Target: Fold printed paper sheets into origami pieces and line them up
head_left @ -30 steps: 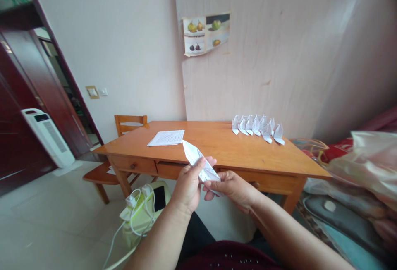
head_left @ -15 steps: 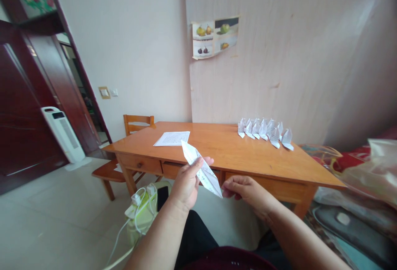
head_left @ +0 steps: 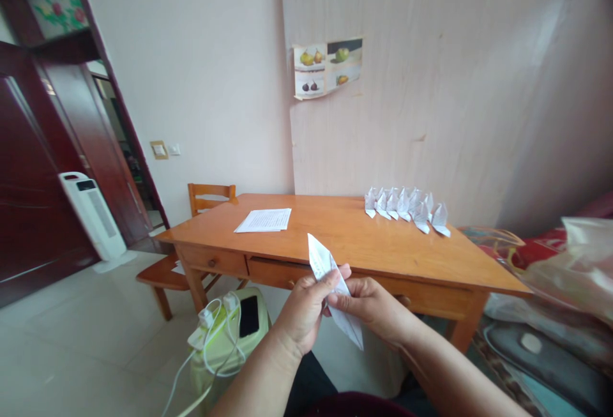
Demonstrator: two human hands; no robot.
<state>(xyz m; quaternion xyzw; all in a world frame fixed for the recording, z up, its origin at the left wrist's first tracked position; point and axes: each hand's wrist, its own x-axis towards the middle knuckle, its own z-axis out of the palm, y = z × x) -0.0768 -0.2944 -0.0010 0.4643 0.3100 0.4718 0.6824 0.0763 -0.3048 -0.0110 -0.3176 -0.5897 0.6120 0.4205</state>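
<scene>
A folded piece of white paper (head_left: 348, 327), long and pointed at both ends, is held in front of the table's near edge. My left hand (head_left: 306, 308) pinches its middle between thumb and fingers. From the other side my right hand (head_left: 371, 305) grips it too, the thumb lying across the paper just below my left thumb. One tip points up and away, the other down toward my lap. Parts of the fingers are hidden behind the paper. Several folded paper figures (head_left: 403, 205) stand in a cluster at the table's back right.
A stack of printed sheets (head_left: 263, 219) lies on the left of the wooden table (head_left: 325, 225). A wooden chair (head_left: 211, 200) is behind it. Below left, a pale green stool-like box (head_left: 253, 334) carries a phone (head_left: 249, 315) and white cables. Plastic bags (head_left: 569, 264) pile up at the right.
My right hand has moved from the paper's lower tip to grip its middle. The paper and my left hand have shifted down and right, and the paper stands steeper.
</scene>
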